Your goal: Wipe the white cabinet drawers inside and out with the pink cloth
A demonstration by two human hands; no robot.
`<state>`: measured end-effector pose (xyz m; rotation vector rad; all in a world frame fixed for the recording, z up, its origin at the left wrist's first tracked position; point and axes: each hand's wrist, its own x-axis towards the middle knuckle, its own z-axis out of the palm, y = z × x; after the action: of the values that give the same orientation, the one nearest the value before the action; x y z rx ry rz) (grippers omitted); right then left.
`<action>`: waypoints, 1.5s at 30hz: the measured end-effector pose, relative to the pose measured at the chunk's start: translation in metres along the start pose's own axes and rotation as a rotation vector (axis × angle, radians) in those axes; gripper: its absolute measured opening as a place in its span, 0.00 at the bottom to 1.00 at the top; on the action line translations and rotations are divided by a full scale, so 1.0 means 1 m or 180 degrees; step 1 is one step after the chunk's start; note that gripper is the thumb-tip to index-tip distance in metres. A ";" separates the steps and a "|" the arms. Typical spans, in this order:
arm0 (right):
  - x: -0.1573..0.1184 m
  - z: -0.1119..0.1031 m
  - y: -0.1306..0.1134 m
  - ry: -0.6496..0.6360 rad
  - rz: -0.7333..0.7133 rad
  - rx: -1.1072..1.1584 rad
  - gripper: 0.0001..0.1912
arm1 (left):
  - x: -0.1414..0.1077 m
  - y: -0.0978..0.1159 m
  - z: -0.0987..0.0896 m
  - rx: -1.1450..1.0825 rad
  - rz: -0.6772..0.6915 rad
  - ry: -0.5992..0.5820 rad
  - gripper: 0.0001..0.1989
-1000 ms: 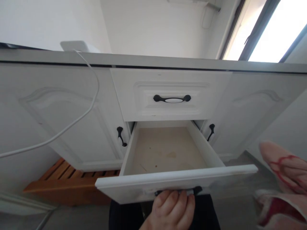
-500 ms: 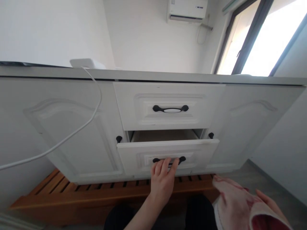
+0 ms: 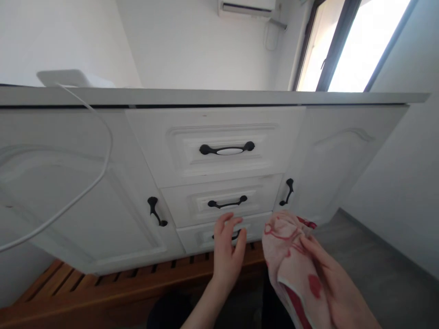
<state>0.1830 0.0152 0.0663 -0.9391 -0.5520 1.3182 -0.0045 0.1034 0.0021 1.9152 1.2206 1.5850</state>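
A long white cabinet (image 3: 85, 192) with panelled doors fills the view, under a pale countertop (image 3: 212, 97) that runs almost the whole width. Beneath the cabinet lies a slatted wooden platform (image 3: 103, 285) in a warm orange-brown. Above the countertop rises a plain white wall (image 3: 192, 41), and high on it, above the cabinet's middle, hangs a white air conditioner (image 3: 247, 6) with a thin pipe dropping from its right end. To the right of the air conditioner a dark-framed window (image 3: 356, 41) lets in strong daylight. Right of the cabinet, a grey wood-grain floor (image 3: 377, 269) meets a pale side wall (image 3: 408, 183).
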 end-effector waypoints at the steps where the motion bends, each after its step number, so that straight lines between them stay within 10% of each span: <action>1: 0.002 0.004 0.005 0.0074 0.0208 0.0137 0.16 | -0.006 0.007 -0.002 -0.0454 -0.0246 -0.0275 0.14; 6: 0.011 0.016 0.027 0.0078 0.0609 0.0444 0.20 | -0.028 0.026 -0.012 -0.1715 -0.1390 -0.1330 0.23; 11: 0.016 0.019 0.033 -0.0114 0.0571 0.0306 0.25 | -0.045 0.017 -0.022 -0.2386 -0.2156 -0.1343 0.21; 22: 0.024 0.017 0.032 0.0108 -0.1018 -0.1681 0.20 | -0.049 0.013 -0.030 -0.1701 -0.1851 -0.0587 0.27; 25: 0.022 0.029 0.028 -0.0034 -0.1087 -0.1764 0.21 | -0.057 0.019 -0.023 -0.2256 -0.1696 -0.1000 0.34; 30: 0.021 0.036 0.015 -0.0790 -0.0643 -0.1275 0.18 | -0.041 0.010 -0.030 -0.1791 -0.1431 -0.1292 0.33; 36: 0.042 0.025 0.005 -0.0686 -0.0411 -0.0823 0.21 | -0.019 0.011 -0.053 -0.1959 -0.1649 -0.1595 0.20; 45: 0.024 -0.053 0.102 -0.1465 0.2437 0.0180 0.40 | -0.041 0.002 -0.051 -0.2467 -0.3144 -0.0810 0.20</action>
<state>0.1735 0.0221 -0.0501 -0.8262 -0.5126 2.2615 -0.0502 0.0578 -0.0064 0.7677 0.9676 0.9820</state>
